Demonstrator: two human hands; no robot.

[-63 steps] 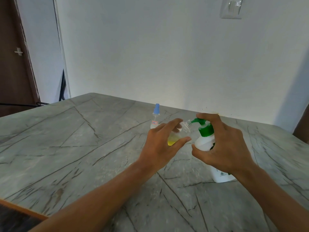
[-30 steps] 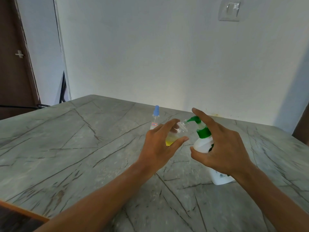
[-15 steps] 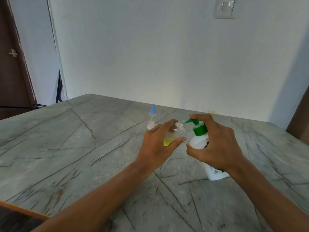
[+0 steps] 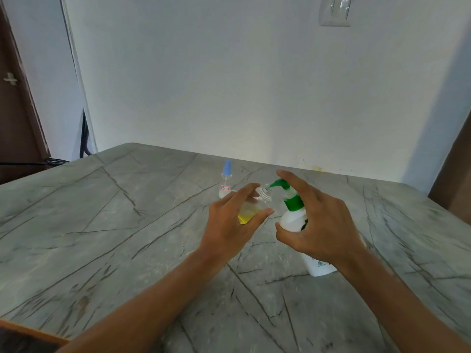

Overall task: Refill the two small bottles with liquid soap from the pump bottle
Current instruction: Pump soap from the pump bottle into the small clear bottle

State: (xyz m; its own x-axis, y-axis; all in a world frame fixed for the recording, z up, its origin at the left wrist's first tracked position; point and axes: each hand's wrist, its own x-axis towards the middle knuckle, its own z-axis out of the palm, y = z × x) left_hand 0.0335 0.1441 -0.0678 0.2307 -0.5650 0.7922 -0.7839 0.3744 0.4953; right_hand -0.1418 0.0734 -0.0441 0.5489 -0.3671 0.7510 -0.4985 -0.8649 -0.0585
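Note:
My left hand [image 4: 229,225] grips a small clear bottle [image 4: 251,208] with yellow liquid soap in its bottom, tilted so its open threaded neck meets the green spout. My right hand [image 4: 323,225] holds the white pump bottle [image 4: 293,220], thumb round its front and index finger lying raised over the green pump head [image 4: 280,186]. The pump bottle leans left with its base on the marble table [image 4: 102,225]. A second small clear bottle [image 4: 225,182] with a blue cap stands upright just behind my left hand.
The grey veined table runs back to a white wall with a light switch [image 4: 336,10]. A dark door [image 4: 15,98] and a black cable lie at the left. A wooden edge shows at the table's near left corner.
The pump head has risen again and my right index finger lifted with it, after being pressed down half a second ago. The camera shifted slightly. My left hand still holds the small bottle at the spout.

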